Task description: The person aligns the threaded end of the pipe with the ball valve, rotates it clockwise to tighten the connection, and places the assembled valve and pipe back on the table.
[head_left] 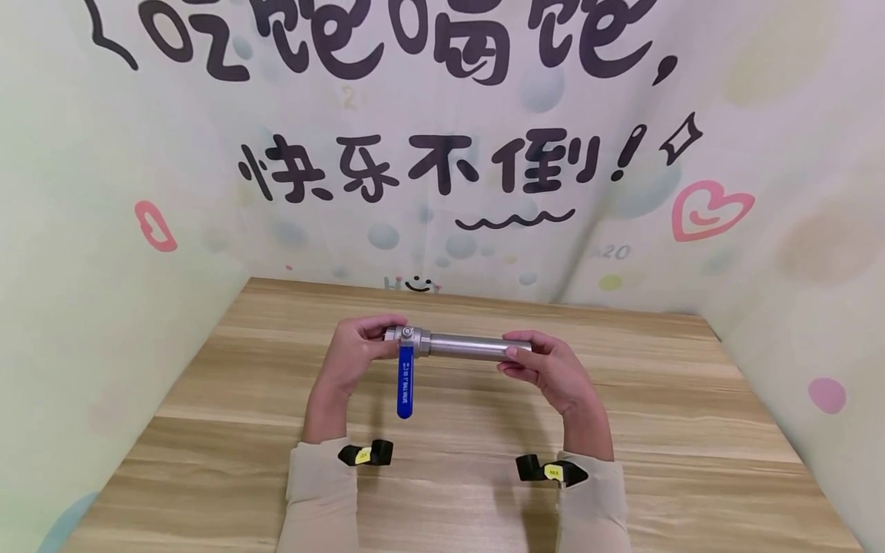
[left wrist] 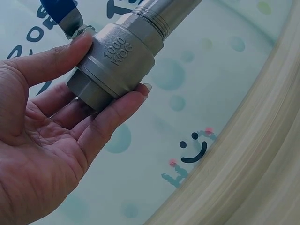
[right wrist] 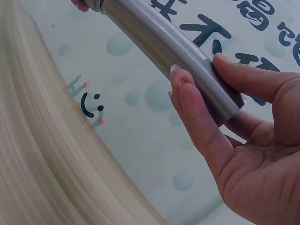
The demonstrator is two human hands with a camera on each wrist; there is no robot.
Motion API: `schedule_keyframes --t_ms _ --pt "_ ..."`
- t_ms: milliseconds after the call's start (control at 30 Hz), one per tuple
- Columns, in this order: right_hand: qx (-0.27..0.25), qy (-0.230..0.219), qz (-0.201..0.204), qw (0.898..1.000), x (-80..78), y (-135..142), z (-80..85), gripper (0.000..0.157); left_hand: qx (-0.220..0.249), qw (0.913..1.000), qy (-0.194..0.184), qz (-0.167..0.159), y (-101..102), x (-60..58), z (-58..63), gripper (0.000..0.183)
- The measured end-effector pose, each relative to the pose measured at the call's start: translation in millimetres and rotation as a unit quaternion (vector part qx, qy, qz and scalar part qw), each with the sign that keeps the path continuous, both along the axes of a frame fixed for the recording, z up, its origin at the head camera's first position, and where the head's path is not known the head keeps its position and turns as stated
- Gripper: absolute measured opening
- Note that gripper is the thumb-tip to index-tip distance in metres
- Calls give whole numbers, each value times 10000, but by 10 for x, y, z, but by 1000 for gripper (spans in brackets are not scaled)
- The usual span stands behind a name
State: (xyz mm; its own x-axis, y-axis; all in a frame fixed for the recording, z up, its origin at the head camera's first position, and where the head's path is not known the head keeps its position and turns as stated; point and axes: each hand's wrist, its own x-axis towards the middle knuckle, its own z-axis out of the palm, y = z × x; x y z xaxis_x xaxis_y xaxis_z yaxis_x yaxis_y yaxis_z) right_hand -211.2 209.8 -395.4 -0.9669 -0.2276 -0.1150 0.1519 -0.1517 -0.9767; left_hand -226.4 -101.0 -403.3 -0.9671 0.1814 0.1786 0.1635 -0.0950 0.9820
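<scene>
My left hand [head_left: 348, 355] holds a steel ball valve [left wrist: 119, 58] at its hexagonal end, thumb on one side and fingers beneath. The valve's blue lever [head_left: 406, 382] points back toward me, crosswise to the body. A straight steel pipe [head_left: 470, 346] is joined to the valve's other side, with some thread [left wrist: 152, 21] showing at the joint. Around the pipe's free end, my right hand [right wrist: 253, 136] grips with thumb and fingers. Valve and pipe are held up, roughly level, above the table.
Below lies a wood-grain table [head_left: 442, 476]. A printed cloth wall [head_left: 442, 253] with dark lettering stands behind it, with side walls at left and right. Each sleeve carries a black wrist mount [head_left: 366, 455] with a yellow label.
</scene>
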Motion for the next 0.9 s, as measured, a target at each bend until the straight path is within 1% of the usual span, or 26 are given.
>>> schedule_keyframes --t_ms 233,567,700,900 --pt "65 -7 -11 10000 6 -5 -2 29 -21 10000 46 0 -4 0 -11 35" --pt "99 -12 9 10000 -11 -2 -20 30 3 10000 13 27 -5 13 -27 35" --pt "109 3 27 9999 -20 -3 -31 28 -6 10000 61 44 -5 12 -30 35" --pt "8 -5 17 10000 -25 0 -26 23 -11 10000 87 -15 -6 1 -12 36"
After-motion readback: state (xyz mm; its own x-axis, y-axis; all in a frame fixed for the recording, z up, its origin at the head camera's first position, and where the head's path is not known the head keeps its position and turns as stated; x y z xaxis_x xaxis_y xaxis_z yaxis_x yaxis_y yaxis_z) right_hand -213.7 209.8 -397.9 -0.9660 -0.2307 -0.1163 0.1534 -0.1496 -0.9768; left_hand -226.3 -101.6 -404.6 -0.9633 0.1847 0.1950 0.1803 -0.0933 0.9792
